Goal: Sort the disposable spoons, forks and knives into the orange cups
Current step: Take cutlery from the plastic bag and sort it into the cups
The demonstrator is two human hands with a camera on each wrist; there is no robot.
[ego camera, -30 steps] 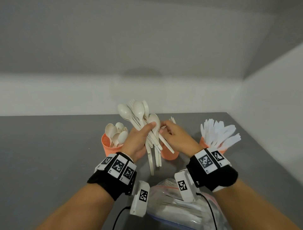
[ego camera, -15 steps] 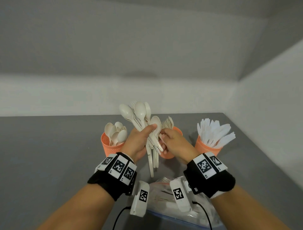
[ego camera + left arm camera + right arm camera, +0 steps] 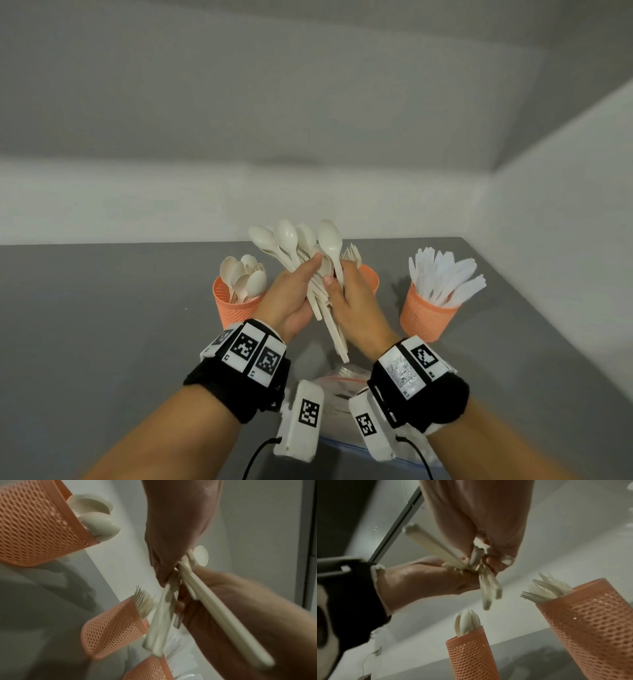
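My left hand (image 3: 305, 274) grips a fanned bundle of beige spoons (image 3: 287, 240) by their handles, raised above the table. My right hand (image 3: 337, 279) meets it from the right and pinches the stem of one spoon (image 3: 329, 238) in that bundle. In the left wrist view my left hand (image 3: 171, 566) and my right hand (image 3: 181, 601) meet around the handles (image 3: 214, 608). Three orange mesh cups stand behind: the spoon cup (image 3: 233, 308) on the left, the fork cup (image 3: 370, 279) in the middle, partly hidden by my right hand, and the knife cup (image 3: 423, 317) on the right.
A clear zip bag (image 3: 337, 387) holding more cutlery lies on the grey table (image 3: 102, 325) just below my wrists. White walls close the table off at the back and on the right. The spoon cup (image 3: 469, 655) and fork cup (image 3: 590, 628) stand close beneath my hands.
My right hand has moved left from over the middle cup to the bundle and now pinches a spoon there. My left hand has kept the bundle in about the same place.
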